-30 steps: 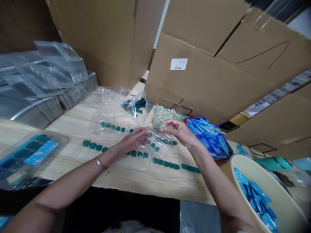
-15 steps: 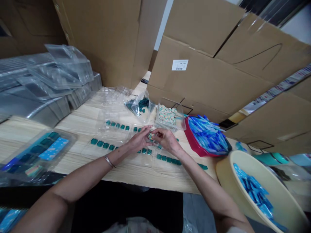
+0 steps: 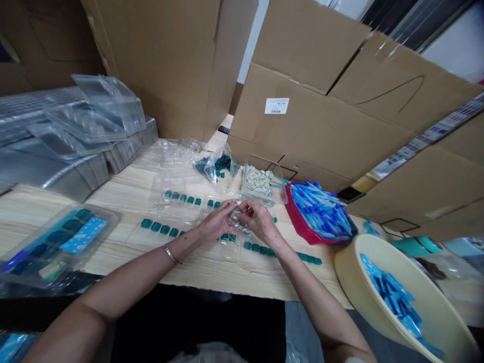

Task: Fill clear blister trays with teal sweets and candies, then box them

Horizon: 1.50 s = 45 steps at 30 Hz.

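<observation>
My left hand [image 3: 216,223] and my right hand [image 3: 257,219] meet over the middle of the wooden table [image 3: 124,189]. Their fingertips pinch together around a small pale striped piece that is mostly hidden. Under the hands lie clear plastic trays [image 3: 170,212] with rows of small teal squares [image 3: 161,228]. Just beyond the hands stands a clear tub of pale striped pieces [image 3: 260,180]. A clear bag of teal squares [image 3: 218,165] lies to its left.
A red tray of blue sticks [image 3: 319,214] sits to the right, and a cream bowl of blue packets [image 3: 401,297] at the lower right. Stacked clear trays [image 3: 75,131] fill the left. A filled pack [image 3: 56,242] lies lower left. Cardboard boxes [image 3: 321,111] wall the back.
My right hand came back from the tub of striped pieces and joined my left hand over the trays. Both hands now pinch close together.
</observation>
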Tool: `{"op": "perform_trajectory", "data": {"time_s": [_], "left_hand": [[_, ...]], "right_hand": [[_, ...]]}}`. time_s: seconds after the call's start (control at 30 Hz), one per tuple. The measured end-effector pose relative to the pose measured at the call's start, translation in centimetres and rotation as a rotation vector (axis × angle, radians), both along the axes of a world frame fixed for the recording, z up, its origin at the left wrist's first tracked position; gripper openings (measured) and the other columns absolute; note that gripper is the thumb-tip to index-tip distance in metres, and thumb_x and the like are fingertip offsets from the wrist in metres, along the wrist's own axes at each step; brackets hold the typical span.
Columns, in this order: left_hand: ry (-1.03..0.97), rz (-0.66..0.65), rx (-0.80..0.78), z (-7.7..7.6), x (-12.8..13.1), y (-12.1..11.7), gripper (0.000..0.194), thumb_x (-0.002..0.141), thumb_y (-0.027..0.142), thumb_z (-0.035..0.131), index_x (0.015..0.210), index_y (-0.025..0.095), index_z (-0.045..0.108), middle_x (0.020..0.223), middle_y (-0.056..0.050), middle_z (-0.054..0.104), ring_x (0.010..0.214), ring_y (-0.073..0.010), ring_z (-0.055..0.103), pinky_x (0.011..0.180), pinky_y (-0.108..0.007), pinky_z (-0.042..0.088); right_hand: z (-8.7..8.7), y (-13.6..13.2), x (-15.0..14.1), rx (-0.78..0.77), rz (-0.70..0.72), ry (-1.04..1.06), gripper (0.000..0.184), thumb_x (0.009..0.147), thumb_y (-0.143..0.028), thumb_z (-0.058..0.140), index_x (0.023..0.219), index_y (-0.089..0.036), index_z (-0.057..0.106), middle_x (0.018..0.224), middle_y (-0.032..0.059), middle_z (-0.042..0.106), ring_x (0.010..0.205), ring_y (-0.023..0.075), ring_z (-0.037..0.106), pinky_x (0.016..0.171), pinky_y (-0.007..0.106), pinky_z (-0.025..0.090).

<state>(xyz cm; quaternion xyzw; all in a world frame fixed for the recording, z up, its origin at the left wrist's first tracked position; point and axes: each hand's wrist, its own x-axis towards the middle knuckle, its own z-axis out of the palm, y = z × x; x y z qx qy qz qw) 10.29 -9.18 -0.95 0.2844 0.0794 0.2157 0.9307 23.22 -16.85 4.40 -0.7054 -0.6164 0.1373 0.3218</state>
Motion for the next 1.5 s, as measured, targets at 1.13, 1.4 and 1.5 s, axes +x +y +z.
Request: {"op": "perform_trajectory", "data": {"time_s": [1.13,1.4,1.5], "left_hand": [[0.235,-0.003,0.093,0.4,0.0,0.2,0.030,0.082,0.021,0.057,0.112,0.020,0.057,0.103,-0.007,0.064,0.071,-0.0180,0.067,0.074,-0.045,0.057],[0.213,-0.031,0.089,0.6,0.0,0.1,0.028,0.083,0.022,0.057,0.110,0.018,0.058,0.101,-0.006,0.062,0.069,-0.0157,0.065,0.074,-0.047,0.057],[0.224,-0.036,0.088,0.6,-0.1,0.1,0.029,0.082,0.022,0.057,0.111,0.018,0.058,0.103,-0.008,0.062,0.071,-0.0157,0.064,0.073,-0.046,0.057]], "right_hand": [[-1.2,-4.3,23.4,-0.402,-0.693,-0.649,0.028,0.081,-0.001,0.042,0.091,-0.008,0.067,0.098,0.0191,0.065,0.092,0.0210,0.060,0.073,0.025,0.043],[-1.4,-7.4,21.9,-0.109,-0.672,-0.617,0.030,0.086,-0.015,0.039,0.100,-0.011,0.065,0.102,0.0165,0.063,0.098,0.0247,0.056,0.081,0.031,0.041],[-1.5,-8.6,21.5,-0.001,-0.718,-0.507,0.029,0.084,-0.016,0.040,0.094,-0.010,0.066,0.098,0.0158,0.065,0.093,0.0241,0.057,0.082,0.031,0.041]]}}
